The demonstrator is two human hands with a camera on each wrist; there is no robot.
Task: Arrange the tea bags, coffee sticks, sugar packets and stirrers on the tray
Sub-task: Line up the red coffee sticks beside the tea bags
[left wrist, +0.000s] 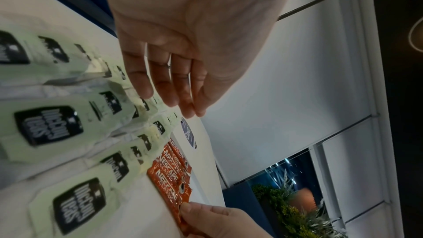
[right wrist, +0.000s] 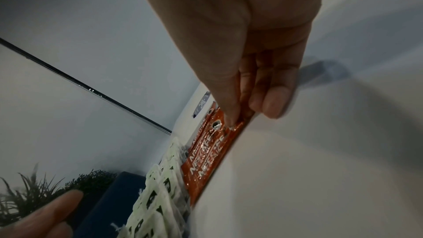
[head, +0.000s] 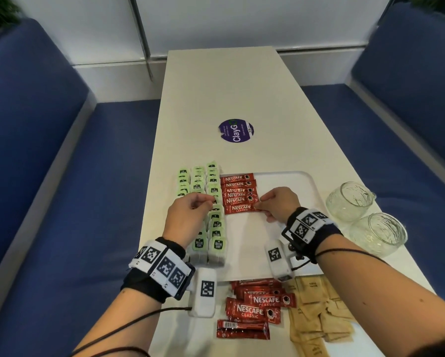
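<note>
A white tray [head: 288,181] lies on the table. Green tea bags [head: 217,228] stand in rows along its left side, close up in the left wrist view [left wrist: 48,126]. Beside them red coffee sticks [head: 238,188] lie in a column. My right hand [head: 258,206] pinches the right end of the nearest coffee stick [head: 239,208], which lies flat on the tray; the right wrist view shows the pinch [right wrist: 242,115]. My left hand [head: 208,202] hovers over the tea bags with relaxed fingers [left wrist: 164,86], holding nothing. No stirrers are in sight.
Loose coffee sticks [head: 254,307] and brown sugar packets [head: 319,313] are piled on the table in front of the tray. Two glass jars [head: 350,200] [head: 378,233] stand to the right. A purple sticker [head: 236,130] marks the table's middle. Blue benches [head: 48,176] flank the table.
</note>
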